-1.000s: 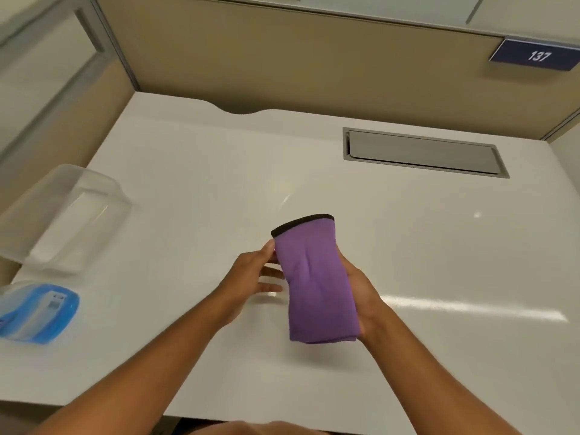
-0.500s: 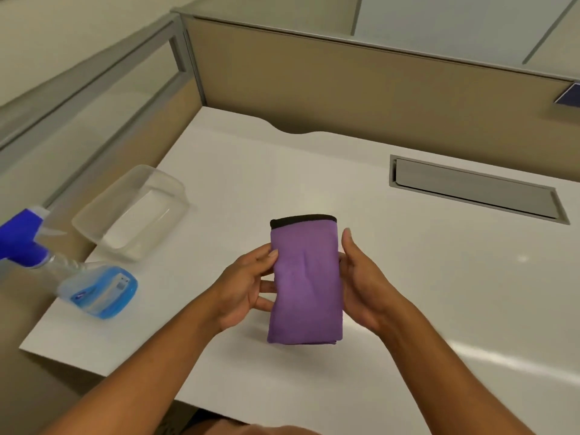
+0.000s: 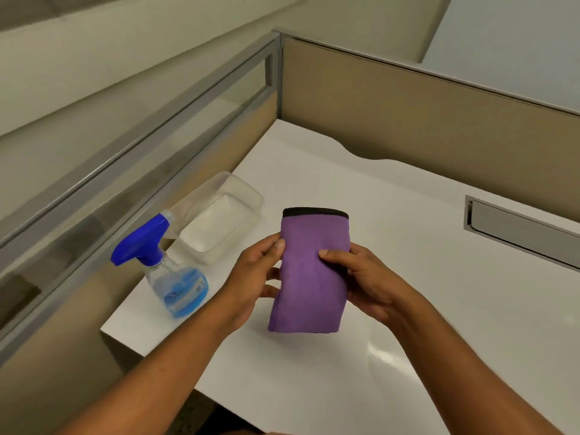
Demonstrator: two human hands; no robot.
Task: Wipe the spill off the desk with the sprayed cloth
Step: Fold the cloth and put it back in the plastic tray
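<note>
— What's in my way on the desk (image 3: 392,246)?

— At nine o'clock from my hands, the spray bottle (image 3: 166,268) stands upright near the left edge. Just behind it, at ten o'clock, sits the clear tub (image 3: 219,221); the two look to be touching or nearly so.

— And the rest?

— From twelve round to five o'clock the white top lies bare, save the cable slot (image 3: 521,230) at two o'clock, well apart. The partition wall (image 3: 408,114) closes off twelve o'clock, and the glass side panel (image 3: 125,171) shuts the left.
</note>
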